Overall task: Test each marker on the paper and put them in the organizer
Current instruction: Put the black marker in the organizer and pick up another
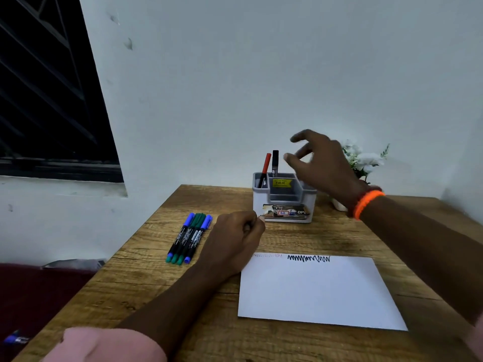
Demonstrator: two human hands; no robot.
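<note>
The right hand (322, 163) is hovering with fingers spread apart, empty, just above the grey organizer (283, 199), where a red marker (265, 167) and a black marker (275, 162) are standing. The left hand (235, 236) is resting curled, holding nothing, between four markers (189, 237) lying at left and the scribbled paper (316, 291).

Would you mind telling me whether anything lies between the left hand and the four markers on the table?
Nothing visible does: the left hand rests on bare table just right of the markers.
</note>
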